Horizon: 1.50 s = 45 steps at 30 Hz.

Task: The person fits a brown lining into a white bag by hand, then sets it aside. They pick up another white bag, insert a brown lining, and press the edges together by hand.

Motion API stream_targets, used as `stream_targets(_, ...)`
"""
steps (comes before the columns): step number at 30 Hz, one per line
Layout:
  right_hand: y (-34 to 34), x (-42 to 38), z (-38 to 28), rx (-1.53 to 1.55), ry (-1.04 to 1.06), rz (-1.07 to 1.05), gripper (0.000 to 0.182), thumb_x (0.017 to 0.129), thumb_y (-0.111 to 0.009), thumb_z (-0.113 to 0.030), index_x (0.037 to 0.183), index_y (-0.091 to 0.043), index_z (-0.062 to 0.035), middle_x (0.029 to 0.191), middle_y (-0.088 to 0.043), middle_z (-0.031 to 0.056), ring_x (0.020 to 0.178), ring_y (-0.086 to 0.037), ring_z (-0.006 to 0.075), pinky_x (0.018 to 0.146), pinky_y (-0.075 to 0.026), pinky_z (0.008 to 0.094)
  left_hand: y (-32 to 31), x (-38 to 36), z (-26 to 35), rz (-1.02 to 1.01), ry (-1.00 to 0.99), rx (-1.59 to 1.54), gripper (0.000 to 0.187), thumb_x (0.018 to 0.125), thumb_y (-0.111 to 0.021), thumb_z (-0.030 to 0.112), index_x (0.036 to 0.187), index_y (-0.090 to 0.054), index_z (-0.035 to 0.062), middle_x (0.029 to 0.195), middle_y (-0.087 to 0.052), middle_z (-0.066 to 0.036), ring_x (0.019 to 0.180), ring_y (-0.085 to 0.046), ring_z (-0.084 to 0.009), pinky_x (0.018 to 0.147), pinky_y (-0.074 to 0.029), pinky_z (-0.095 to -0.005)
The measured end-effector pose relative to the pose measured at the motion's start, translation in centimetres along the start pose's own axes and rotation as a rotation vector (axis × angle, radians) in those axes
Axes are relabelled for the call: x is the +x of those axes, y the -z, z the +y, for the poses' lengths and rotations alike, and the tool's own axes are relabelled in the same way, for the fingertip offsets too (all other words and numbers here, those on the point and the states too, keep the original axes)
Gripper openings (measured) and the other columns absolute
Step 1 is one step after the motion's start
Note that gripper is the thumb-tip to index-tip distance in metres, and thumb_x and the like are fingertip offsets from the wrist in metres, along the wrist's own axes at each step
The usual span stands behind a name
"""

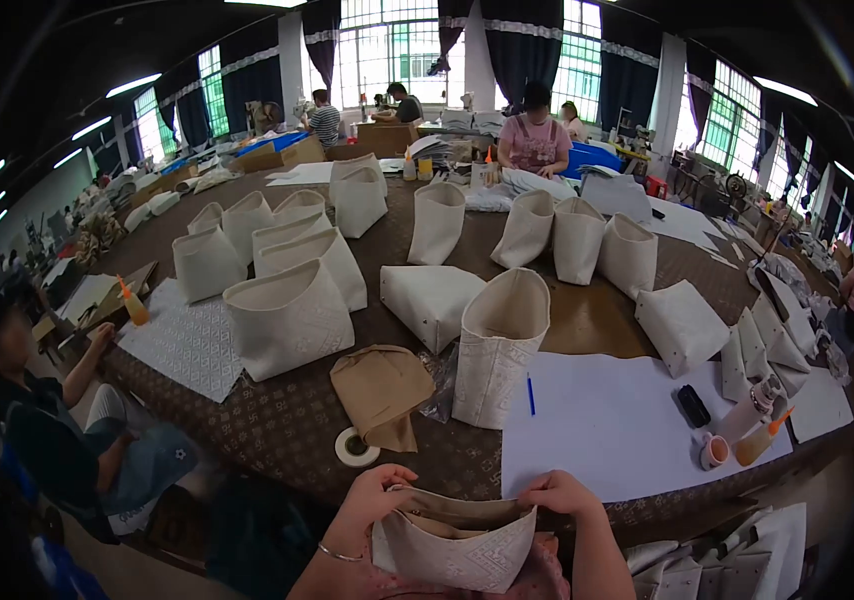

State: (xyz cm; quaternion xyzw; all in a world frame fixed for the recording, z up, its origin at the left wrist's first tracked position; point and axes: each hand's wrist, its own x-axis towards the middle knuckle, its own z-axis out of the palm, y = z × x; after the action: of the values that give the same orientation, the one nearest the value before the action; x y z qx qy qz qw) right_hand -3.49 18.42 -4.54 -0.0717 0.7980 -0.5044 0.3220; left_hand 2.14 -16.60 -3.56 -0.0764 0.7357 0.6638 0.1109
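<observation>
A cream patterned bag body (pixel 457 555) with a tan lining is held at the table's front edge, its mouth facing up. My left hand (pixel 375 492) grips the left end of its rim, fingers closed over the edge. At the opposite corner, my right hand (pixel 559 492) pinches the rim the same way. Just beyond stands a tall cream bag (pixel 499 370), upright and open at the top. A brown cloth piece (pixel 382 392) and a tape roll (pixel 357 447) lie ahead of my left hand. White paper (pixel 607 430) spreads beyond my right hand.
Several cream bags, such as one wide bag (pixel 292 318), stand across the brown patterned table (pixel 277 425). At right are a black case (pixel 692 406), a pink cup (pixel 713 452) and a glue bottle (pixel 759 440). A seated person (pixel 77 430) is at left; another person (pixel 534 140) works opposite.
</observation>
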Motion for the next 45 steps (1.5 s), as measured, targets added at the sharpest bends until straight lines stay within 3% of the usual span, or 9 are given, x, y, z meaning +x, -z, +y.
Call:
stream_targets(7,-0.2,-0.2,-0.3,0.162,0.070,-0.010,0.009,0.082,-0.072,-0.009,0.078,-0.070,-0.0017,0.076,-0.068,0.0010,0.075,-0.061,0.0097,0.075,-0.050,0.0267,0.0,0.4,0.4,0.031,0.067,0.139,0.022,0.082,-0.072,0.005,0.104,-0.069,0.0007,0.086,-0.066,0.002,0.077,-0.059,-0.0075,0.072,-0.048,-0.0232)
stream_targets(12,0.0,0.6,1.7,0.261,0.127,-0.058,0.009,0.081,-0.074,-0.008,0.075,-0.069,-0.0030,0.072,-0.064,-0.0023,0.067,-0.055,0.0070,0.063,-0.045,0.0242,0.7,-0.1,1.9,-0.188,0.173,-0.111,0.021,0.095,-0.059,0.005,0.114,-0.065,0.0008,0.098,-0.067,-0.004,0.089,-0.062,-0.0115,0.079,-0.049,-0.0250)
stream_targets(15,-0.3,0.8,1.8,0.300,0.138,-0.011,0.011,0.080,-0.075,-0.008,0.072,-0.068,-0.0040,0.068,-0.062,-0.0039,0.063,-0.052,0.0059,0.058,-0.041,0.0233,0.2,-0.9,1.9,-0.166,0.160,-0.394,0.028,0.098,-0.053,0.008,0.124,-0.059,0.0007,0.105,-0.067,-0.007,0.097,-0.063,-0.0158,0.085,-0.051,-0.0284)
stream_targets(19,-0.3,0.8,1.9,0.262,0.096,0.025,0.013,0.080,-0.075,-0.008,0.069,-0.068,-0.0047,0.066,-0.061,-0.0036,0.061,-0.051,0.0062,0.057,-0.041,0.0235,-0.3,-0.7,0.7,-0.054,0.157,-0.455,0.029,0.101,-0.047,0.014,0.124,-0.059,0.0004,0.104,-0.067,-0.010,0.095,-0.065,-0.0173,0.085,-0.053,-0.0311)
stream_targets(22,-0.2,0.8,1.5,0.275,0.065,0.040,0.010,0.080,-0.074,-0.005,0.071,-0.069,-0.0024,0.071,-0.067,-0.0001,0.067,-0.058,0.0088,0.066,-0.047,0.0254,-0.4,-1.0,0.8,-0.006,0.169,-0.641,0.032,0.101,-0.045,0.015,0.126,-0.057,-0.0009,0.105,-0.067,-0.012,0.095,-0.066,-0.0205,0.086,-0.053,-0.0337)
stream_targets(27,-0.2,0.2,0.8,0.334,0.062,0.076,0.007,0.077,-0.074,-0.007,0.072,-0.071,-0.0031,0.068,-0.065,-0.0009,0.060,-0.055,0.0081,0.058,-0.043,0.0243,0.1,-1.1,-0.3,-0.128,-0.062,-0.960,0.034,0.098,-0.044,0.016,0.124,-0.057,-0.0018,0.108,-0.067,-0.015,0.096,-0.066,-0.0245,0.090,-0.052,-0.0351)
stream_targets(31,-0.1,-0.4,-0.3,0.272,0.030,0.134,0.007,0.075,-0.073,-0.010,0.071,-0.072,-0.0037,0.066,-0.064,-0.0014,0.057,-0.051,0.0077,0.053,-0.039,0.0242,0.1,-1.0,-0.6,-0.141,-0.045,-0.803,0.030,0.098,-0.046,0.015,0.116,-0.063,-0.0025,0.110,-0.068,-0.014,0.099,-0.065,-0.0236,0.093,-0.051,-0.0330)
stream_targets(33,-0.1,-0.6,-0.6,0.273,0.072,0.121,0.008,0.074,-0.071,-0.011,0.070,-0.073,-0.0047,0.064,-0.063,-0.0021,0.055,-0.048,0.0070,0.051,-0.035,0.0242,-0.7,-1.2,0.1,-0.067,0.039,-0.504,0.026,0.097,-0.051,0.014,0.109,-0.067,-0.0033,0.109,-0.069,-0.012,0.100,-0.065,-0.0214,0.092,-0.051,-0.0313)
stream_targets(45,0.4,0.1,-0.5,0.383,-0.045,0.116,0.009,0.077,-0.069,-0.007,0.069,-0.070,-0.0035,0.056,-0.055,-0.0017,0.046,-0.041,0.0072,0.045,-0.029,0.0249,-0.5,-1.2,0.0,-0.097,0.074,-0.530,0.025,0.100,-0.052,0.012,0.113,-0.067,-0.0043,0.111,-0.069,-0.011,0.100,-0.066,-0.0189,0.090,-0.052,-0.0296)
